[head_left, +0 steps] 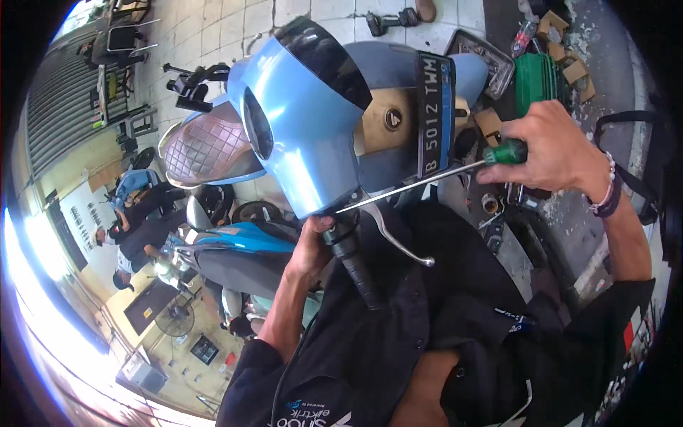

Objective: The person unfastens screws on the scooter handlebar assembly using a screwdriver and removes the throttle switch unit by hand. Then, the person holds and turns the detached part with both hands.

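Holding a screwdriver by its green handle, the right hand has its grip closed around it, thumb and fingers wrapped on. The long metal shaft slopes down to the left, its tip at the lower edge of a light blue handlebar cover; whether the tip sits in the seam cannot be told. Just beside the tip, the left hand rests its thumb near the cover's edge; its fingers are largely hidden, so I cannot tell what that grip pinches. Below the cover sticks out a black handlebar end, with a silver lever curving alongside.

Beyond the cover are a beige panel with a round emblem, a dark number plate and, on the left, a diamond-patterned seat. Farther out, a power drill lies on the tiled floor, and a metal tray stands near a green crate. Another scooter with blue bodywork is at lower left.
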`<state>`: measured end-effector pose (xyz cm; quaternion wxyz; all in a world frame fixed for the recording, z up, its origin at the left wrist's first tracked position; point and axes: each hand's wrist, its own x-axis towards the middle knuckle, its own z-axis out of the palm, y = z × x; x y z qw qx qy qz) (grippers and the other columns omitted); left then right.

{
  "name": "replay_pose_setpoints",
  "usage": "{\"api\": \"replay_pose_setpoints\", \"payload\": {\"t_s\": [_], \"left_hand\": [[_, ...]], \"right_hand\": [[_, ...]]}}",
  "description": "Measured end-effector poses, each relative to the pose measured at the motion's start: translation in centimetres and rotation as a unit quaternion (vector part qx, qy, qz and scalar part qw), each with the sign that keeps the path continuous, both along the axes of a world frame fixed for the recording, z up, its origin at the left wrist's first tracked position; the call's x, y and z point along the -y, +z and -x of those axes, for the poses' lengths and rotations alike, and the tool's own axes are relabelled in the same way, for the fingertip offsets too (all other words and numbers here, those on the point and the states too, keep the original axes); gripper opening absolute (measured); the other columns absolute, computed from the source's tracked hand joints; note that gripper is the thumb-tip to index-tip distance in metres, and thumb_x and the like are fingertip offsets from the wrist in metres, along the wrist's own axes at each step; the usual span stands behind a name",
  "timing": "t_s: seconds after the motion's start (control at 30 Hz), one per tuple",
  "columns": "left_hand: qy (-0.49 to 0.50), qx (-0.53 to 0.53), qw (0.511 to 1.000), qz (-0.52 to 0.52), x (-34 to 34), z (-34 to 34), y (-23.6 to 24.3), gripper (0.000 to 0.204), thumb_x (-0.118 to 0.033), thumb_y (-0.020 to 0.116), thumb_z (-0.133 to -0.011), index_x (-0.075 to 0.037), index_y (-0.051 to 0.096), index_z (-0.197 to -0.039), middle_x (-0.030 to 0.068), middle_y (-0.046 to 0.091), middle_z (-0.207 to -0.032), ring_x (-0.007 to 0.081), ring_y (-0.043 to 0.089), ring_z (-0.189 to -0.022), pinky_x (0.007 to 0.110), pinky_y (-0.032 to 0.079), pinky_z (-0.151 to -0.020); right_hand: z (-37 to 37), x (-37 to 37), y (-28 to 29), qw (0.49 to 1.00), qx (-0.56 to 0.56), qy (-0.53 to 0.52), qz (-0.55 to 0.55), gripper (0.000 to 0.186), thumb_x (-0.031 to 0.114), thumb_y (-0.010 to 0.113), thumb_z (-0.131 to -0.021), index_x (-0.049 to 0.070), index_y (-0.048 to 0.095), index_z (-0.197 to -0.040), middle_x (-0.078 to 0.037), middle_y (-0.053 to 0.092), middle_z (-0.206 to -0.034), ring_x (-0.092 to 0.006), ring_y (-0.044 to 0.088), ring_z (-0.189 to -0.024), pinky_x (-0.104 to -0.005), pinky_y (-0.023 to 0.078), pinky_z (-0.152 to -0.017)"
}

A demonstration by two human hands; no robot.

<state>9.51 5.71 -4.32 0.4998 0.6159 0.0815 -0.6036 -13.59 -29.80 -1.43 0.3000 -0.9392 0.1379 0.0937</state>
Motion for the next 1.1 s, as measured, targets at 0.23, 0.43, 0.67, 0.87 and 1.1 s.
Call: {"api": "replay_pose_setpoints", "payload": {"t_s": [0.23, 0.43, 0.67, 0.87, 1.1], "left_hand": [[-0.012, -0.008, 0.999, 0.035, -0.1, -0.5, 0.0, 0.057, -0.039, 0.067, -0.087, -0.003, 0.054, -0.129, 0.0105, 0.065, -0.112, 0.023, 0.063, -0.102, 0.04, 0.051, -0.091], [0.111, -0.02, 0.982, 0.148, -2.5, 1.6, -2.4, 0.061, -0.052, 0.055, -0.1, -0.002, 0.053, -0.135, 0.014, 0.066, -0.119, 0.028, 0.064, -0.108, 0.044, 0.05, -0.096], [0.297, -0.025, 0.946, 0.127, -3.5, 5.1, -6.1, 0.057, -0.051, 0.04, -0.104, -0.002, 0.062, -0.122, 0.0131, 0.069, -0.104, 0.0229, 0.066, -0.087, 0.035, 0.054, -0.077], [0.377, -0.068, 0.894, 0.231, -0.9, 7.1, -10.8, 0.021, -0.035, 0.057, -0.098, -0.015, 0.06, -0.101, 0.0037, 0.064, -0.108, 0.0184, 0.058, -0.105, 0.039, 0.045, -0.094], [0.392, -0.032, 0.828, 0.398, 0.5, 9.2, -13.4, 0.035, -0.043, 0.065, -0.094, -0.019, 0.063, -0.119, 0.0005, 0.065, -0.116, 0.0194, 0.057, -0.112, 0.041, 0.041, -0.102]], "right_hand": [[1.0, -0.3, 0.5, 0.98, 0.189, -0.026, 0.053, 0.062, 0.064, 0.082, -0.073, 0.004, 0.067, -0.068, -0.01, 0.058, -0.054, -0.0321, 0.062, -0.052, -0.0382, 0.051, -0.054], [10.5, -4.5, -2.4, 0.968, 0.096, -0.231, 0.002, 0.044, 0.04, 0.091, -0.07, 0.001, 0.076, -0.085, -0.019, 0.07, -0.074, -0.0363, 0.071, -0.071, -0.0401, 0.053, -0.064], [11.0, -9.9, -10.0, 0.966, 0.082, -0.241, -0.046, 0.044, 0.042, 0.09, -0.07, 0.002, 0.074, -0.078, -0.016, 0.066, -0.065, -0.0329, 0.066, -0.058, -0.0392, 0.051, -0.059], [7.1, -8.6, -14.4, 0.966, 0.115, -0.179, -0.144, 0.041, 0.038, 0.089, -0.074, 0.0, 0.073, -0.076, -0.018, 0.064, -0.062, -0.032, 0.067, -0.056, -0.0374, 0.049, -0.055], [5.4, -7.5, -15.3, 0.962, 0.146, -0.15, -0.176, 0.047, 0.041, 0.086, -0.078, -0.004, 0.073, -0.082, -0.019, 0.069, -0.071, -0.0299, 0.071, -0.066, -0.038, 0.052, -0.063]]}}
